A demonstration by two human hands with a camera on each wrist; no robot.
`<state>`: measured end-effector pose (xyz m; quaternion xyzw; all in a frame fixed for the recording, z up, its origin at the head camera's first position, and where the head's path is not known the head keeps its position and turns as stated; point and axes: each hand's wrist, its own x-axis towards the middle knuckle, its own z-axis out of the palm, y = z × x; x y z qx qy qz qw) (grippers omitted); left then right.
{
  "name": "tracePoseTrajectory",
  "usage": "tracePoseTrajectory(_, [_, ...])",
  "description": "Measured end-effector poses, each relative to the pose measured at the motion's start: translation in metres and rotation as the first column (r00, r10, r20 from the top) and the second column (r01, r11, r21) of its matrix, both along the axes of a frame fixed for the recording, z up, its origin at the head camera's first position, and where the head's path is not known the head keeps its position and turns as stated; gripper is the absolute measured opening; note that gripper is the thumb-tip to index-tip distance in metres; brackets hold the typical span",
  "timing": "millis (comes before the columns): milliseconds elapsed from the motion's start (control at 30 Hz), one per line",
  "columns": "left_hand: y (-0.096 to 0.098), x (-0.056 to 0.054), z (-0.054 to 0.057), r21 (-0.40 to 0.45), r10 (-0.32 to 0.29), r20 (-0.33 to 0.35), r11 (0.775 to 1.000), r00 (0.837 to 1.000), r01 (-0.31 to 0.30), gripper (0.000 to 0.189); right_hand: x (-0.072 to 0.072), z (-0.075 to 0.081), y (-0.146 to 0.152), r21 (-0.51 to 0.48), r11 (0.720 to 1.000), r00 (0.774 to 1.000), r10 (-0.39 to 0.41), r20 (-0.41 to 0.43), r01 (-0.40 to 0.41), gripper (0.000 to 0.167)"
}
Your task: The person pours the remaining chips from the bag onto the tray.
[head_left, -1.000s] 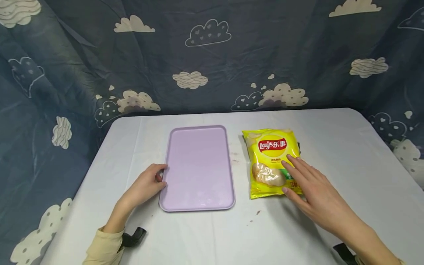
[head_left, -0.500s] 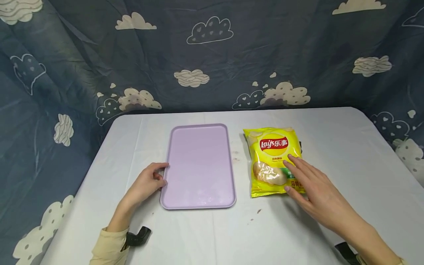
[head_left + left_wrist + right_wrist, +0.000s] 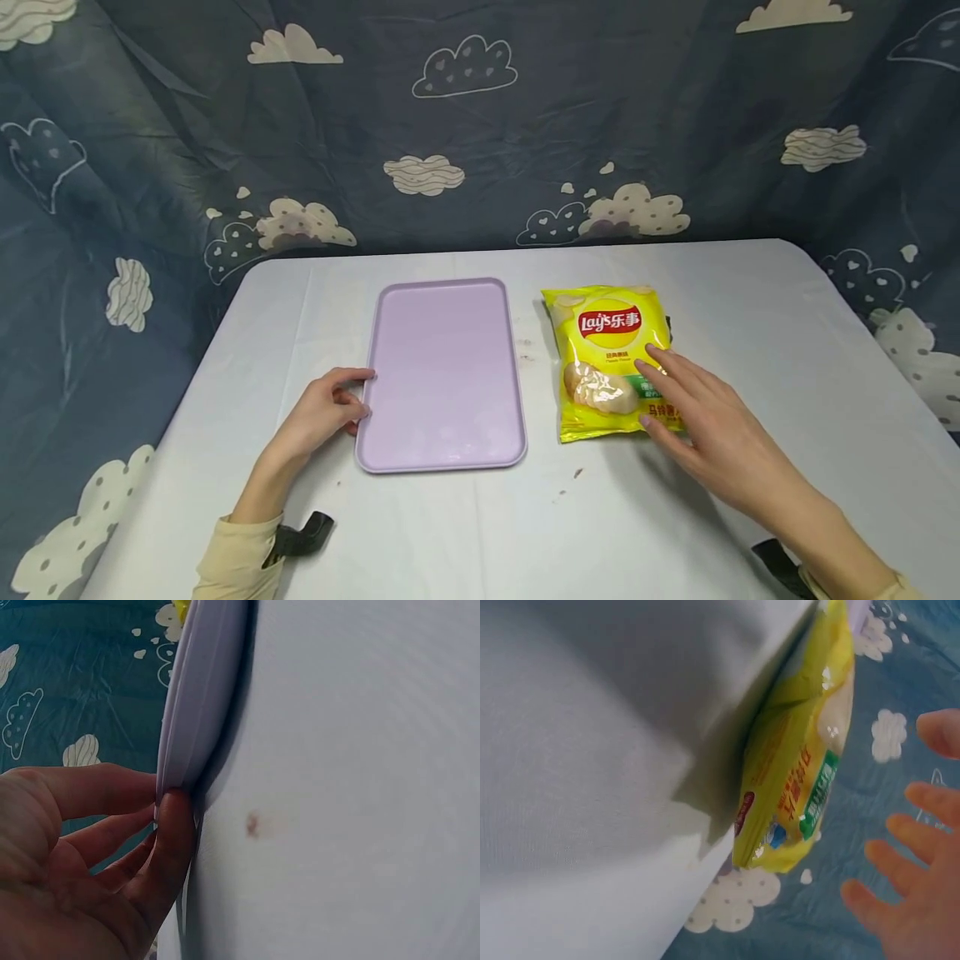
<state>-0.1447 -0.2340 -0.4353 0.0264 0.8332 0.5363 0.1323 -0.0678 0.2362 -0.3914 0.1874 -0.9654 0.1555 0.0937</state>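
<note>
A flat lavender tray [image 3: 442,375] lies on the white table. At its left edge my left hand [image 3: 318,412] holds the rim with thumb and index finger; the other fingers are curled beneath. In the left wrist view the thumb [image 3: 176,817] sits against the tray's outer wall [image 3: 199,697]. To the right of the tray lies a yellow Lay's chip bag [image 3: 611,333]. My right hand [image 3: 720,442], fingers spread, hovers over the bag's lower right part and hides its corner. The right wrist view shows a gap between these fingertips [image 3: 900,825] and the bag [image 3: 799,757].
A white cloth covers the table [image 3: 480,533], with small brown stains [image 3: 577,473] near the front. Something dark shows behind the bag's right edge. A dark blue curtain [image 3: 465,125] with clouds hangs behind and at both sides.
The whole head view has shifted slightly. Both hands, the tray and the chip bag keep their places relative to one another.
</note>
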Motion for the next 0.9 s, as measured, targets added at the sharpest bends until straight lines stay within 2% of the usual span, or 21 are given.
tracePoseTrajectory(133, [-0.001, -0.001, 0.000, -0.019, -0.003, -0.012, 1.000, 1.000, 0.003, 0.053, -0.003, -0.002, -0.007, 0.086, 0.996, 0.997, 0.039, -0.070, -0.032, 0.076])
tracePoseTrajectory(233, [-0.001, -0.001, 0.000, -0.024, -0.007, -0.022, 1.000, 1.000, 0.006, 0.053, -0.005, -0.005, -0.011, 0.122, 0.990, 0.992, 0.088, -0.093, -0.076, 0.074])
tracePoseTrajectory(500, [-0.001, 0.001, 0.000, -0.004, -0.011, -0.015, 1.000, 1.000, 0.011, 0.054, -0.010, -0.015, -0.018, 0.225, 0.962, 0.983, 0.174, -0.061, -0.156, 0.079])
tracePoseTrajectory(900, [-0.002, 0.001, -0.002, 0.019, -0.002, -0.002, 1.000, 1.000, 0.002, 0.054, -0.020, -0.023, -0.032, 0.328, 0.924, 0.977, 0.212, -0.009, -0.198, 0.087])
